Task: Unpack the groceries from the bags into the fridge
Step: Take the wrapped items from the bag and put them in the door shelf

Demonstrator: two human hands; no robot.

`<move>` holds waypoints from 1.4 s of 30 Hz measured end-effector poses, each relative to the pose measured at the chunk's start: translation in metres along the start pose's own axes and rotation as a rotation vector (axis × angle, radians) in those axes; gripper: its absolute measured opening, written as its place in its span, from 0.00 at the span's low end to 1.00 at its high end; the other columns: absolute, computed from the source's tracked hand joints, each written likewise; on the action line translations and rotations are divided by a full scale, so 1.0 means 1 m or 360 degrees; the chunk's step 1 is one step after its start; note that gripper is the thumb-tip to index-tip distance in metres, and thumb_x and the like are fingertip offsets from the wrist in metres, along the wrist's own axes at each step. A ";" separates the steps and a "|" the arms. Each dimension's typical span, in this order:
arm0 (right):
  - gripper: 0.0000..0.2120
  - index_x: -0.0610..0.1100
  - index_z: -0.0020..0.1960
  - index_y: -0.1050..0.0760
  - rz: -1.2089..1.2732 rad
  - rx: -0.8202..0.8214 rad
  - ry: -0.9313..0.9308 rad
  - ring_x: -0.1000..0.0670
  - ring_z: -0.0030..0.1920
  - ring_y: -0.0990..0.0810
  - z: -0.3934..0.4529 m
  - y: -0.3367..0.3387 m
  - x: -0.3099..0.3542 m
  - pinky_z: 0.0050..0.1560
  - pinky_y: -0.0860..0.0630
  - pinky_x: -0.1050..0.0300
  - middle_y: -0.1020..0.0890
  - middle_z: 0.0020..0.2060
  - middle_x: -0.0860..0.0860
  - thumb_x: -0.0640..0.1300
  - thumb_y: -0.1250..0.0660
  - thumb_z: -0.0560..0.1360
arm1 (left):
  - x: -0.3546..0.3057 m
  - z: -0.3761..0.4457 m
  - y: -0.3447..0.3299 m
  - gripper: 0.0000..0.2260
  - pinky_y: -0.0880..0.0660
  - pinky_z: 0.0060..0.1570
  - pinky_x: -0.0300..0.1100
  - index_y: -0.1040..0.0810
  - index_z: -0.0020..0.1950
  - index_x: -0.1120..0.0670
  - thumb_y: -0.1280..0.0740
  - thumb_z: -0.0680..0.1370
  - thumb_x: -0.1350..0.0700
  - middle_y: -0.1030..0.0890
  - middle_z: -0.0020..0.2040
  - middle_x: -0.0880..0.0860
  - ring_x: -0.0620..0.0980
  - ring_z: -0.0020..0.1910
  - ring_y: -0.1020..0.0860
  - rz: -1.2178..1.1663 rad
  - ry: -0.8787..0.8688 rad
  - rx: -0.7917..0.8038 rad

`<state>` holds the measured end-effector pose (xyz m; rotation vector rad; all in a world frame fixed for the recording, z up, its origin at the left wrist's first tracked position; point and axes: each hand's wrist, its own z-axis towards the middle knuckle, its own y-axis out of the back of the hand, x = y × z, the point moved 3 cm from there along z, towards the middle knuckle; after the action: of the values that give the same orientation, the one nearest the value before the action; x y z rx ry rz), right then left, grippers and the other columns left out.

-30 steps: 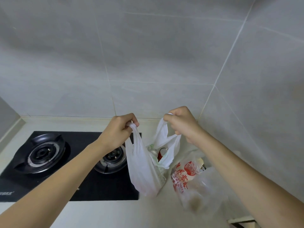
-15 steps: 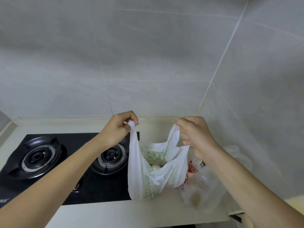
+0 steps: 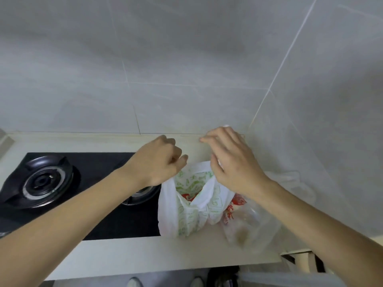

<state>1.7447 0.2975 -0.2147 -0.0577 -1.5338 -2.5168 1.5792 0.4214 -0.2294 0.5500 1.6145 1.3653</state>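
Though white, green-printed bag

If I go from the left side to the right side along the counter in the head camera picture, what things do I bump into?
Left stove burner → right stove burner, partly hidden under the left hand → white bag with green print → clear bag with red print → crumpled clear bag by the wall.

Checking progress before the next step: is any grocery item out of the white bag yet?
No, both hands hold nothing above the white bag.
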 end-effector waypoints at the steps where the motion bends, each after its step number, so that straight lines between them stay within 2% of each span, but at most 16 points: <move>1: 0.19 0.41 0.62 0.22 -0.0013 0.0128 0.0223 0.45 0.57 0.25 -0.002 -0.010 0.002 0.63 0.30 0.53 0.23 0.54 0.48 0.30 0.35 0.74 | -0.003 0.001 -0.003 0.20 0.29 0.45 0.47 0.28 0.35 0.55 0.42 0.82 0.45 0.28 0.39 0.48 0.50 0.46 0.28 0.0299 0.0060 -0.0024; 3: 0.18 0.42 0.56 0.20 -0.0122 0.0395 0.0419 0.44 0.50 0.23 -0.006 -0.035 -0.004 0.62 0.28 0.52 0.21 0.48 0.49 0.27 0.36 0.71 | -0.009 0.006 -0.011 0.15 0.29 0.56 0.50 0.26 0.41 0.52 0.41 0.82 0.45 0.29 0.41 0.48 0.52 0.50 0.25 0.0852 0.0219 0.0041; 6: 0.23 0.44 0.56 0.19 -0.0425 0.0692 0.0295 0.45 0.43 0.21 -0.009 -0.065 -0.036 0.66 0.26 0.46 0.20 0.40 0.51 0.26 0.32 0.66 | -0.018 0.015 -0.018 0.10 0.38 0.69 0.55 0.29 0.39 0.50 0.37 0.80 0.51 0.30 0.36 0.47 0.52 0.50 0.23 0.1187 0.0343 0.0271; 11: 0.19 0.43 0.42 0.22 -0.0574 0.0949 0.0393 0.46 0.26 0.36 -0.009 -0.075 -0.068 0.37 0.26 0.54 0.39 0.24 0.55 0.23 0.32 0.60 | -0.017 0.020 -0.053 0.09 0.36 0.50 0.44 0.31 0.46 0.51 0.36 0.78 0.65 0.33 0.38 0.49 0.53 0.52 0.25 0.1295 0.0051 0.0594; 13: 0.17 0.45 0.38 0.24 -0.0653 0.0955 0.0471 0.47 0.23 0.41 -0.017 -0.077 -0.075 0.27 0.43 0.59 0.41 0.22 0.54 0.26 0.26 0.58 | -0.007 0.017 -0.069 0.06 0.34 0.49 0.45 0.28 0.50 0.51 0.35 0.80 0.62 0.33 0.38 0.50 0.53 0.53 0.23 0.1233 -0.0001 0.0688; 15: 0.19 0.45 0.35 0.29 -0.0635 0.0973 0.0484 0.48 0.22 0.44 -0.032 -0.080 -0.086 0.27 0.54 0.60 0.41 0.21 0.53 0.32 0.20 0.61 | 0.004 0.011 -0.079 0.08 0.32 0.53 0.45 0.29 0.46 0.52 0.34 0.83 0.54 0.34 0.36 0.50 0.53 0.47 0.23 0.1231 0.0004 0.0747; 18: 0.20 0.45 0.34 0.30 -0.0564 0.0904 0.0527 0.47 0.22 0.45 -0.053 -0.081 -0.097 0.27 0.49 0.59 0.34 0.21 0.52 0.40 0.17 0.65 | 0.013 -0.001 -0.093 0.17 0.31 0.57 0.46 0.31 0.40 0.54 0.37 0.85 0.46 0.30 0.35 0.50 0.53 0.42 0.27 0.1233 -0.0033 0.0767; 20: 0.18 0.44 0.35 0.27 -0.0548 0.0818 0.0579 0.47 0.23 0.41 -0.062 -0.080 -0.098 0.26 0.44 0.58 0.31 0.24 0.52 0.44 0.17 0.68 | 0.016 -0.010 -0.103 0.16 0.33 0.61 0.48 0.24 0.51 0.54 0.39 0.84 0.41 0.21 0.43 0.52 0.55 0.50 0.24 0.1186 -0.0040 0.0753; 22: 0.16 0.45 0.38 0.25 -0.0553 0.0792 0.0644 0.48 0.29 0.32 -0.071 -0.082 -0.102 0.31 0.31 0.55 0.27 0.31 0.52 0.49 0.20 0.72 | 0.019 -0.019 -0.113 0.23 0.34 0.66 0.52 0.24 0.63 0.54 0.41 0.82 0.36 0.18 0.52 0.54 0.57 0.60 0.25 0.1145 -0.0069 0.0730; 24: 0.14 0.45 0.44 0.23 -0.0613 0.0749 0.0669 0.46 0.41 0.25 -0.076 -0.084 -0.109 0.52 0.25 0.51 0.23 0.40 0.51 0.53 0.24 0.75 | 0.024 -0.023 -0.122 0.26 0.33 0.67 0.54 0.25 0.68 0.53 0.40 0.81 0.34 0.21 0.58 0.54 0.58 0.64 0.28 0.1079 -0.0130 0.0615; 28: 0.03 0.44 0.50 0.21 -0.0676 0.0692 0.0764 0.44 0.50 0.22 -0.082 -0.097 -0.121 0.77 0.35 0.44 0.20 0.48 0.49 0.39 0.28 0.78 | 0.039 -0.025 -0.135 0.16 0.30 0.64 0.55 0.20 0.65 0.46 0.33 0.81 0.42 0.22 0.68 0.49 0.55 0.65 0.27 0.0938 -0.0404 0.0385; 29: 0.08 0.44 0.51 0.20 -0.0719 0.0734 0.0736 0.44 0.50 0.22 -0.084 -0.102 -0.123 0.79 0.38 0.44 0.20 0.48 0.49 0.34 0.29 0.75 | 0.042 -0.026 -0.135 0.14 0.28 0.63 0.56 0.18 0.63 0.44 0.30 0.79 0.45 0.20 0.66 0.46 0.54 0.64 0.25 0.0917 -0.0433 0.0319; 32: 0.15 0.46 0.52 0.19 -0.0715 0.0867 0.0713 0.47 0.45 0.21 -0.092 -0.113 -0.129 0.82 0.46 0.47 0.21 0.42 0.52 0.29 0.30 0.71 | 0.052 -0.030 -0.139 0.09 0.29 0.64 0.57 0.17 0.56 0.45 0.36 0.81 0.47 0.16 0.46 0.43 0.53 0.58 0.23 0.0831 -0.0470 0.0149; 35: 0.03 0.48 0.48 0.20 -0.0610 0.0914 0.0718 0.49 0.34 0.22 -0.103 -0.118 -0.131 0.81 0.40 0.45 0.25 0.30 0.55 0.45 0.30 0.81 | 0.052 -0.029 -0.135 0.20 0.26 0.60 0.53 0.17 0.41 0.48 0.44 0.85 0.45 0.21 0.32 0.47 0.54 0.46 0.24 0.0794 -0.0333 0.0020; 38: 0.13 0.48 0.41 0.23 -0.0569 0.0971 0.0726 0.48 0.25 0.24 -0.111 -0.121 -0.133 0.75 0.29 0.44 0.27 0.21 0.53 0.53 0.32 0.81 | 0.056 -0.028 -0.137 0.18 0.22 0.46 0.47 0.19 0.31 0.53 0.27 0.79 0.47 0.25 0.25 0.51 0.55 0.35 0.24 0.0835 -0.0197 -0.0017; 42: 0.14 0.46 0.38 0.25 -0.0449 0.0777 0.0871 0.46 0.24 0.26 -0.121 -0.121 -0.128 0.69 0.23 0.44 0.28 0.21 0.52 0.51 0.30 0.80 | 0.062 -0.036 -0.148 0.16 0.23 0.35 0.42 0.19 0.35 0.56 0.15 0.63 0.50 0.26 0.26 0.53 0.56 0.31 0.22 0.0849 -0.0135 0.0119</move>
<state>1.8557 0.2630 -0.3937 0.8872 -1.9262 -1.9935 1.5511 0.4103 -0.3912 1.1277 1.5116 1.6371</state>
